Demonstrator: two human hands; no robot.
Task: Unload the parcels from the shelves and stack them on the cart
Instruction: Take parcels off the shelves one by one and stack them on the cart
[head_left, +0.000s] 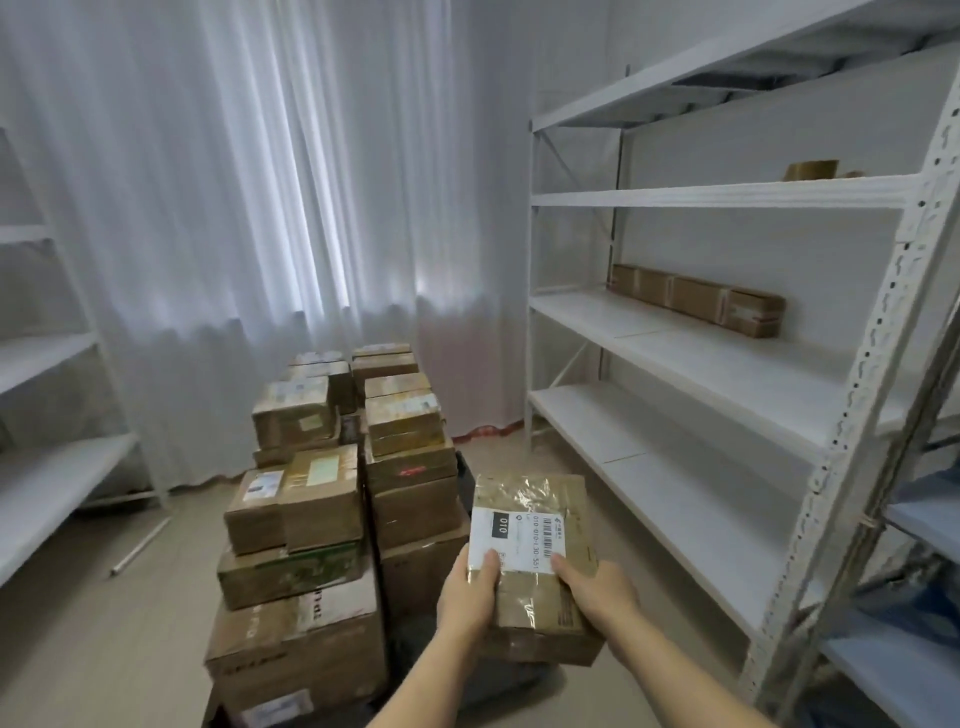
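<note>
I hold a brown taped parcel (535, 551) with a white "010" shipping label in front of me, to the right of the cart's stack. My left hand (467, 592) grips its near left edge, thumb on the label. My right hand (597, 592) grips its near right edge, thumb on top. The cart (462, 470) is almost hidden under several stacked cardboard parcels (322, 499); only a dark edge shows. On the white shelf unit (727, 374) to the right, a row of brown parcels (696, 299) lies at the back of the middle shelf. Another small box (810, 170) sits one shelf up.
A second white shelf unit (47, 467) stands at the left. White curtains (260, 182) cover the back wall. A thin white tube (140, 545) lies on the floor left of the cart. Blue-grey shelves (919, 519) show at the far right edge.
</note>
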